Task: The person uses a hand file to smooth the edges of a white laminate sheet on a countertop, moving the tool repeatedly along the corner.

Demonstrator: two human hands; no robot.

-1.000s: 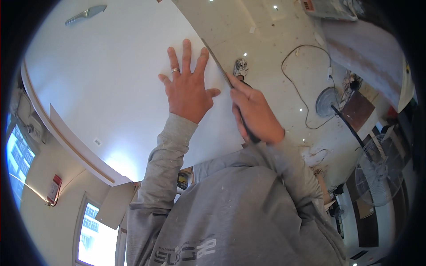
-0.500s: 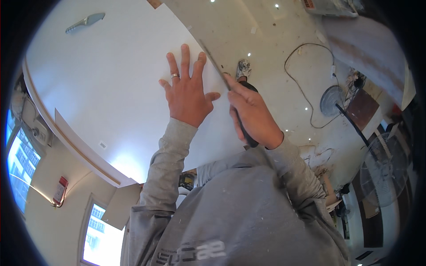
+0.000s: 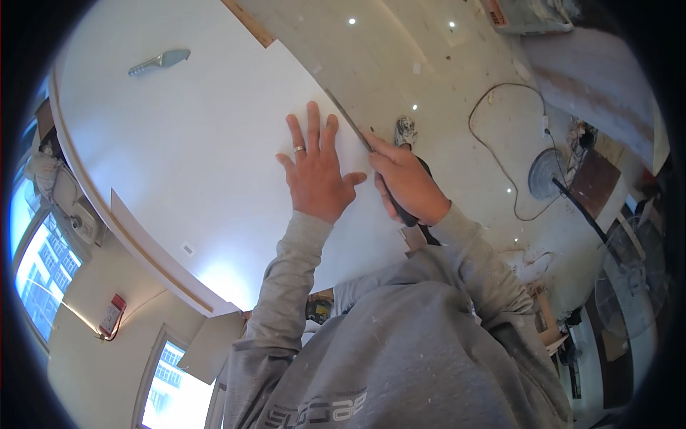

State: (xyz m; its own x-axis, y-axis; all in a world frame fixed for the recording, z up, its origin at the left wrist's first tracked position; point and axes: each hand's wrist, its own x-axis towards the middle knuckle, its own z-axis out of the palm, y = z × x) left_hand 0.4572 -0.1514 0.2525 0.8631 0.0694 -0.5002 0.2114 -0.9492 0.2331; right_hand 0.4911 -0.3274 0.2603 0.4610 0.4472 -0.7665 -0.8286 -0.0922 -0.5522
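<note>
A large white board (image 3: 207, 136) spreads before me. My left hand (image 3: 318, 179) lies flat on it near its right edge, fingers spread, a ring on one finger. Just to the right, my right hand (image 3: 411, 186) is wrapped round the black handle of what looks like a hand saw (image 3: 348, 120). The long thin blade is seen nearly edge-on and runs along the board's right edge, pointing away from me. Whether its teeth touch the board cannot be made out. On the board's far left part rests a grey metal utility knife (image 3: 161, 62).
Bare wood (image 3: 248, 21) shows beyond the board's far edge. On the dusty floor to the right lies a looped dark cable (image 3: 486, 154), near a standing fan (image 3: 625, 275) with a round base. A wood-edged strip (image 3: 136, 247) borders the board's left side.
The whole view has shifted, so the scene sits slightly lower and further right. Against the board, my right hand and the saw have drawn a little nearer me; my left hand stays flat.
</note>
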